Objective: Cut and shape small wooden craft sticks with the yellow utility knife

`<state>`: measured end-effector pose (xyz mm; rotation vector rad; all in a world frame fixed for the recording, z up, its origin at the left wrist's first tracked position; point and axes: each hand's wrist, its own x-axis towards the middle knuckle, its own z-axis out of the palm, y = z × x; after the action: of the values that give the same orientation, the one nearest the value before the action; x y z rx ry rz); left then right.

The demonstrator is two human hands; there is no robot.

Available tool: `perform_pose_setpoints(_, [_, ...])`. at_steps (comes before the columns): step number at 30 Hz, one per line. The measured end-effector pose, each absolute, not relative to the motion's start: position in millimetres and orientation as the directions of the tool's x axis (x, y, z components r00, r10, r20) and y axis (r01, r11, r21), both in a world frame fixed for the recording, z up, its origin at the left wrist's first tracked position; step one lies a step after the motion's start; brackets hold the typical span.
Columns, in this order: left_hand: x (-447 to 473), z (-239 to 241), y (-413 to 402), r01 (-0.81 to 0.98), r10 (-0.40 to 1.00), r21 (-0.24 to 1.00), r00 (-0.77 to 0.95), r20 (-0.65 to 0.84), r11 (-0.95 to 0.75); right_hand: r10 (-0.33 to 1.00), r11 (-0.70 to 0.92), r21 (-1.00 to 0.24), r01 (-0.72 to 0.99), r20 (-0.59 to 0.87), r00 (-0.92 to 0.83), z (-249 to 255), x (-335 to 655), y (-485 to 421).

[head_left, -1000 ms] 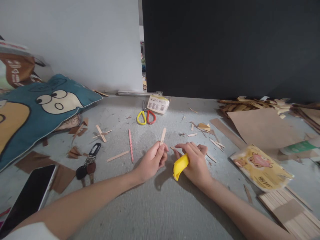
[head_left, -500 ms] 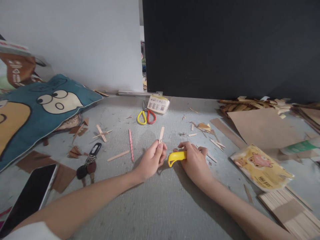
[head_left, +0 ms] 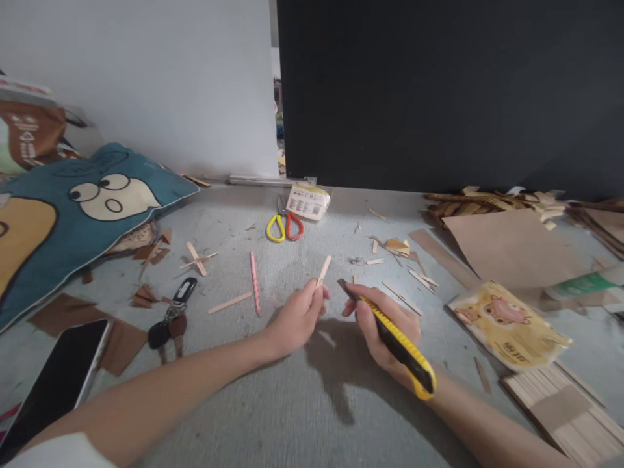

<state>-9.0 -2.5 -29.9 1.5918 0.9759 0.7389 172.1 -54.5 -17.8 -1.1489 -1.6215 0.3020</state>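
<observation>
My left hand [head_left: 298, 317] pinches a flat wooden craft stick [head_left: 324, 270], whose rounded end points up and away from me. In my right hand [head_left: 385, 325] is a yellow and black utility knife [head_left: 397, 341], held like a pen. Its dark blade [head_left: 343, 285] is out and points at the stick, a small gap apart from it. Left of my left hand lie a pink twisted candle-like stick [head_left: 255, 283] and another craft stick [head_left: 230, 303]. Two crossed sticks [head_left: 197, 259] lie farther left.
Scissors [head_left: 285, 227] and a white packet [head_left: 308, 201] lie at the back. On the right are cut wood scraps [head_left: 423, 281], brown card [head_left: 511, 247], a yellow packet [head_left: 509, 325] and a stick bundle [head_left: 560, 409]. Keys [head_left: 168, 330], a phone [head_left: 56, 383] and a cushion [head_left: 97, 214] are left.
My right hand has turned the utility knife so its blade, hidden before, now points toward the stick. The craft stick in my left hand has tilted and shifted slightly right.
</observation>
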Motion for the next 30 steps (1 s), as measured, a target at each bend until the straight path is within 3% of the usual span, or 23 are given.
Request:
perform_pose_setpoints(16, [-12, -31, -3, 0.293, 0.834, 0.931, 0.551, 0.021, -0.217, 0.836, 0.456, -0.712, 0.534, 0.548, 0.017, -33, 163, -57])
perform_pose_setpoints(30, [-9, -25, -5, 0.263, 0.834, 0.944, 0.552, 0.023, -0.199, 0.877, 0.425, -0.842, 0.332, 0.474, 0.079, -28, 155, -56])
